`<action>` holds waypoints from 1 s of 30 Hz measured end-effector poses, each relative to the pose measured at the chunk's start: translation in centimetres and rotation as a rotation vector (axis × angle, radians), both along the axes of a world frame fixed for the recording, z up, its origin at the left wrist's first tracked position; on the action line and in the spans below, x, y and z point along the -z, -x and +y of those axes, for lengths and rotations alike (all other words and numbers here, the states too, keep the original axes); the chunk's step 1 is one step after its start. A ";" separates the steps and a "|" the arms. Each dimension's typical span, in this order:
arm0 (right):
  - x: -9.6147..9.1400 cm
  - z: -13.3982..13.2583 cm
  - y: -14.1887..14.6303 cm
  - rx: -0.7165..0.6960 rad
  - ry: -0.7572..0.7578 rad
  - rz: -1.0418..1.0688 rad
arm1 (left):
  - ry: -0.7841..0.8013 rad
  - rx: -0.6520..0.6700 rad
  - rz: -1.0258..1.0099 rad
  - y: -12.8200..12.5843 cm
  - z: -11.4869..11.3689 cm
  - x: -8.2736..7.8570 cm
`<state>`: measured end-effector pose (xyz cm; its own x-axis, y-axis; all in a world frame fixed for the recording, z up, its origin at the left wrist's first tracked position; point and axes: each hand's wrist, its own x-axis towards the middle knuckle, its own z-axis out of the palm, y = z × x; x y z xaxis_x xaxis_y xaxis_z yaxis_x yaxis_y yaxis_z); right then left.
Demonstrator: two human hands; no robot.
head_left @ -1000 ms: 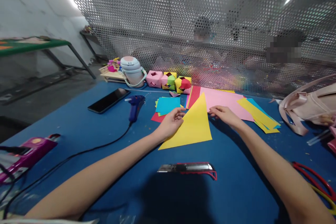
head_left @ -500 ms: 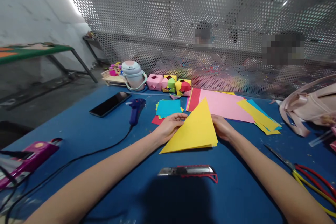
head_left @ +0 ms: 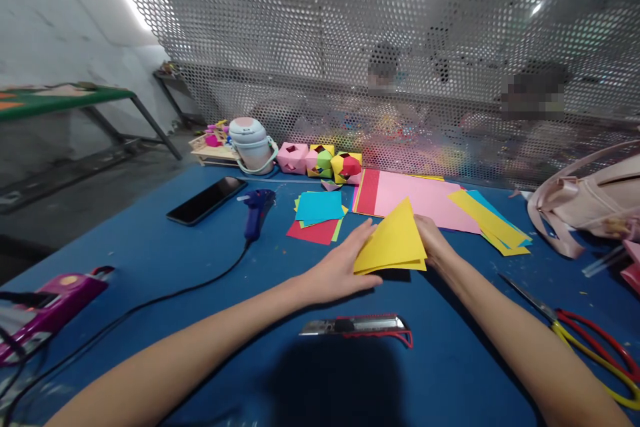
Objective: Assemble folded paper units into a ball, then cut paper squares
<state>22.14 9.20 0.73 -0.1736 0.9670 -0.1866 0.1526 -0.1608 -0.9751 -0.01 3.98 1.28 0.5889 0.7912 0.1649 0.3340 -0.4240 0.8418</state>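
A folded yellow sheet of paper (head_left: 393,240) is held up over the blue table in a tilted triangular shape, its layers slightly apart at the bottom edge. My left hand (head_left: 340,270) holds the left side, fingers along the slanted edge and thumb stretched below the bottom corner. Behind the right edge, my right hand (head_left: 431,240) grips the sheet, most of its fingers hidden by the paper. Nearer to me lies a utility knife (head_left: 357,325) with a red loop. Left of the paper is a small stack of blue, yellow, green and red squares (head_left: 320,207).
A blue glue gun (head_left: 257,213), a black phone (head_left: 207,200) and a purple power strip (head_left: 53,310) lie leftward. Folded-paper balls (head_left: 320,160) and a white pot (head_left: 250,143) line the back. Pink sheets (head_left: 415,200), yellow strips (head_left: 487,219), scissors (head_left: 555,320) and a bag (head_left: 595,200) are rightward.
The yellow paper looks smaller, its left corner now turned in to the right, and it has shifted right. My left hand has moved right and down along it, uncovering the red square.
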 end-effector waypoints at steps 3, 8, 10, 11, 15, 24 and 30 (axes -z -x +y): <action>0.0 -0.2 0.4 0.062 -0.015 0.043 | 0.040 -0.054 -0.063 -0.5 -0.3 0.4; -0.5 -0.4 0.6 0.081 0.004 0.075 | 0.283 -0.204 -0.270 -0.4 0.7 1.1; -0.9 -0.4 0.4 0.058 0.020 0.070 | 0.416 -0.286 -0.432 -0.4 1.3 1.1; -1.1 -0.4 0.2 0.042 0.027 0.063 | 0.496 -0.335 -0.520 -0.4 1.6 1.1; -1.5 0.1 -1.2 -0.011 0.042 0.004 | 0.755 -0.520 -0.812 -0.1 2.8 0.7; -0.7 2.0 -4.4 -0.014 -0.068 -0.138 | 0.796 -0.510 -0.911 0.5 4.0 1.4; 0.3 2.2 -3.3 0.085 -0.044 -0.022 | 0.801 -0.452 -0.879 0.2 3.7 2.3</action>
<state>25.39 11.38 0.42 -0.0870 0.9854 -0.1466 0.1618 -0.1313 -0.9781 -0.24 7.68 -0.98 0.1776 0.9507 -0.2540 -0.4829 0.3091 0.8193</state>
